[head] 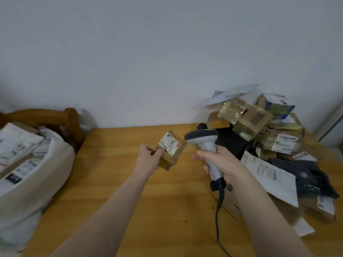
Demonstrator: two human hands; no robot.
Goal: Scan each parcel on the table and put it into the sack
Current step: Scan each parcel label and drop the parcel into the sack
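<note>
**Small box beside the scanner**

Smooth honey-coloured wooden surface (148, 210), set against a plain pale wall (148, 52). Near centre, gripped in the left hand (148, 160): small brown cardboard parcel (171, 151), white label up. At its 3 o'clock, clasped in the right hand (222, 162): grey corded scanner (202, 138) (rounded head near the label). At 2 o'clock, jumbled pile (269, 136) of boxes, dark bags, white mailers. At 9 o'clock, bulging cream sack (46, 173).

Views: one, head-worn, wide-angle. Position: over the near edge of the table (167, 210), close in. Facing: forward and down, toward the wall (148, 52) behind it, which fills the upper half. Framing: left hand (148, 160) and right hand (222, 162) mid-frame, near the lens; sack (46, 182) at left edge, parcels (256, 119) at right. Margins bowed, apparently blurred, detail there unreliable.
</note>
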